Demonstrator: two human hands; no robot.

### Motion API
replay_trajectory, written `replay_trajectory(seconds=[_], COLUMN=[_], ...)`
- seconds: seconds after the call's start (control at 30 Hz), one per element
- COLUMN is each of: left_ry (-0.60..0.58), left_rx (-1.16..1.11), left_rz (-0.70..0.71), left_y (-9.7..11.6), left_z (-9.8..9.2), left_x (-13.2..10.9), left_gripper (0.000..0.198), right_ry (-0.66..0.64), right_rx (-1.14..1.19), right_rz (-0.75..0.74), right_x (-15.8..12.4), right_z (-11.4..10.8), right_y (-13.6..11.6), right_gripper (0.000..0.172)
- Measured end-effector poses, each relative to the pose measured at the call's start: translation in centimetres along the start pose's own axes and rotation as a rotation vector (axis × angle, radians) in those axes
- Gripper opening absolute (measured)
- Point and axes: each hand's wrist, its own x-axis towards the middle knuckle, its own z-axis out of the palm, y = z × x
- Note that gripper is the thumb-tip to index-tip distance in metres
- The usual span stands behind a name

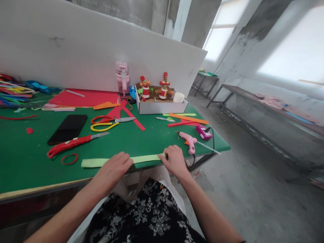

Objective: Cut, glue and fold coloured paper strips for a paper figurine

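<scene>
A long light-green paper strip (145, 158) lies along the front edge of the green table (22, 158). My left hand (115, 167) rests flat on the strip near its middle, fingers stretched out. My right hand (174, 160) sits at the strip's right end with its fingers curled down, pinching that end. A pink glue gun (188, 139) lies just right of my right hand.
A red rubber band (70, 158), red-handled cutter (68, 144), black phone (68, 128) and scissors with red and yellow handles (107, 123) lie to the left. A white box with craft figures (160, 101), a pink bottle (123, 78) and paper strips stand farther back, before a white board.
</scene>
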Motion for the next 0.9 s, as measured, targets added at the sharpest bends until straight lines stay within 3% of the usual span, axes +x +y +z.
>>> replay_trajectory(seconds=[0.33,0.9], left_ry=[0.059,0.142], left_rx=[0.248,0.325], left_rz=[0.002,0.003], left_y=[2.7,2.7], left_z=[1.4,2.4], left_x=[-2.4,-2.8], left_gripper=[0.069,0.071], right_ry=[-0.031,-0.037], right_rx=[-0.012,-0.005], right_rz=[0.03,0.036], right_x=[0.1,0.1], right_z=[-0.2,-0.1], right_y=[-0.2,-0.1], right_gripper=[0.03,0.034])
